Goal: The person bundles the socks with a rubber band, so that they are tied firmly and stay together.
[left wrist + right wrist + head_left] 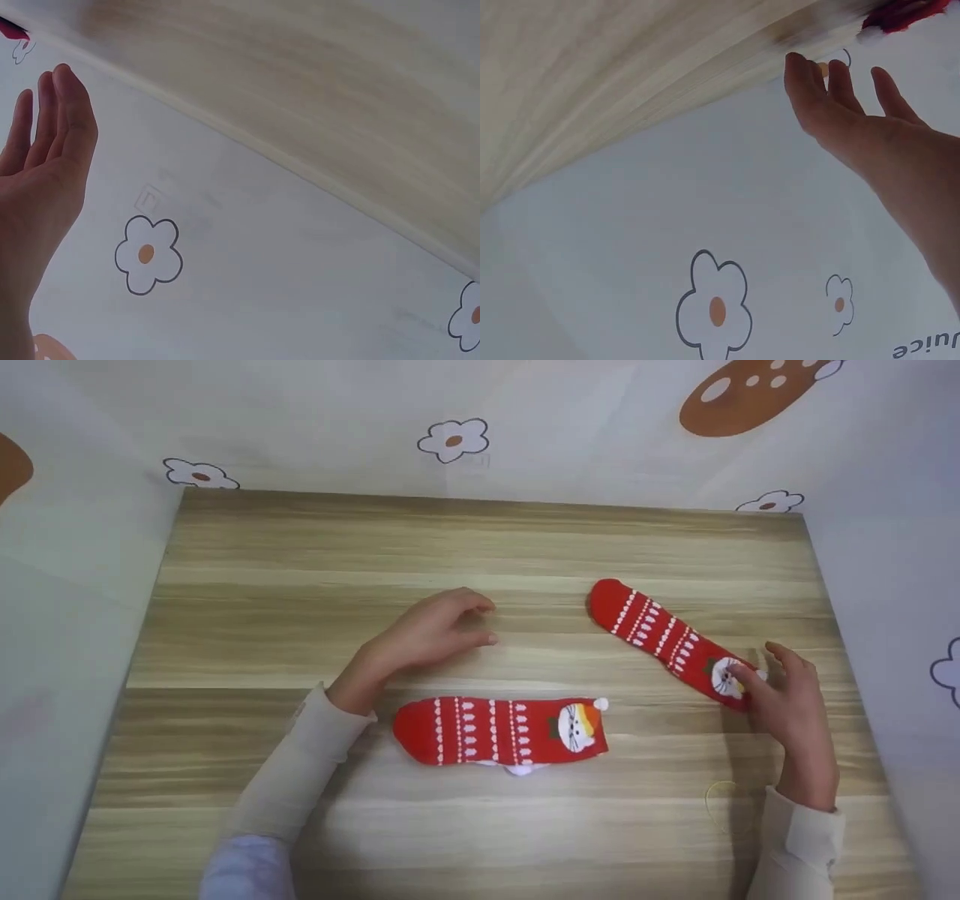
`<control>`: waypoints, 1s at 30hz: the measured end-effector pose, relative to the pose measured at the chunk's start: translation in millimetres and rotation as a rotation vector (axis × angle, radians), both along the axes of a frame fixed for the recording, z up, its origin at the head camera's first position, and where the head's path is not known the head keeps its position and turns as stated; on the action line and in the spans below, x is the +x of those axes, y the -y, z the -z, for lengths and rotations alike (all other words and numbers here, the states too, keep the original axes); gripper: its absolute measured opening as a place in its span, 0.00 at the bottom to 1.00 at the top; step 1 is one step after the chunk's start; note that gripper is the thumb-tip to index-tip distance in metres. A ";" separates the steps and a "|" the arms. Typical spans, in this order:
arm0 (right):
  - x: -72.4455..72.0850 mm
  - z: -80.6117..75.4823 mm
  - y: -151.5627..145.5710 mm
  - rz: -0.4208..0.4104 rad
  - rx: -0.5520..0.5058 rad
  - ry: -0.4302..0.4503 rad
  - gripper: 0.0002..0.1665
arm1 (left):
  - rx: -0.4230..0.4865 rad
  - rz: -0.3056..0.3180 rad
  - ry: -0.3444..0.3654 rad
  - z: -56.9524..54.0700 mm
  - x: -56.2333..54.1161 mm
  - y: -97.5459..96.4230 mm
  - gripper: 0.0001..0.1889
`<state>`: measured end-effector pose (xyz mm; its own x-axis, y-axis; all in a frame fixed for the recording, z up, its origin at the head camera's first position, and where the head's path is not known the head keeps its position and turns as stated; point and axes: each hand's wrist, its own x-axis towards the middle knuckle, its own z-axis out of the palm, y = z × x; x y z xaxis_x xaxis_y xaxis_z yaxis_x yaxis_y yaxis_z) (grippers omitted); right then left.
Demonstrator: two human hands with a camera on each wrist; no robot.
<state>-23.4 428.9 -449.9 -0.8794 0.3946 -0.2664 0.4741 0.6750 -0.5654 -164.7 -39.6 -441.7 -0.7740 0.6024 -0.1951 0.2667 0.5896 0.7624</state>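
Observation:
Two red socks with white knit patterns and a cat face lie on the wooden table. One sock (pixel 480 731) is flat near the middle, its toe to the left and a white bit showing under its lower edge. The other sock (pixel 645 630) slants at the right, toe up and to the left. Over the table, above the middle sock, my left hand (pixel 431 630) hangs with loosely bent fingers and holds nothing. My right hand (pixel 791 697) is at the slanted sock's cuff, its thumb overlapping the cat face and its fingers spread apart. In the right wrist view a red sock edge (pixel 907 13) shows beyond the fingers.
A thin yellowish loop (pixel 709 802) lies on the wooden table (pixel 337 540) below the right hand. Pale walls (pixel 570 442) printed with flowers stand along the table's back and both sides.

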 end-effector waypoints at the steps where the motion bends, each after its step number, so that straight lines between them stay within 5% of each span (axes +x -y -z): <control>1: 0.1 0.8 -2.1 -0.008 -0.006 0.008 0.50 | 0.004 0.002 -0.001 -0.2 -1.1 -2.2 0.28; 10: 5.2 5.1 -15.8 -0.067 -0.065 0.024 0.49 | 0.045 0.040 0.043 -3.8 -18.4 -31.8 0.30; 30: 11.1 7.1 -16.8 -0.134 -0.055 -0.040 0.36 | 0.114 0.037 0.056 17.0 -58.3 -99.0 0.38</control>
<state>-12.3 445.8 -457.0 -0.9335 0.2587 -0.2482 0.3583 0.6984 -0.6196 -223.0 59.5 -458.6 -0.7407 0.6509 -0.1662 0.2417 0.4891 0.8381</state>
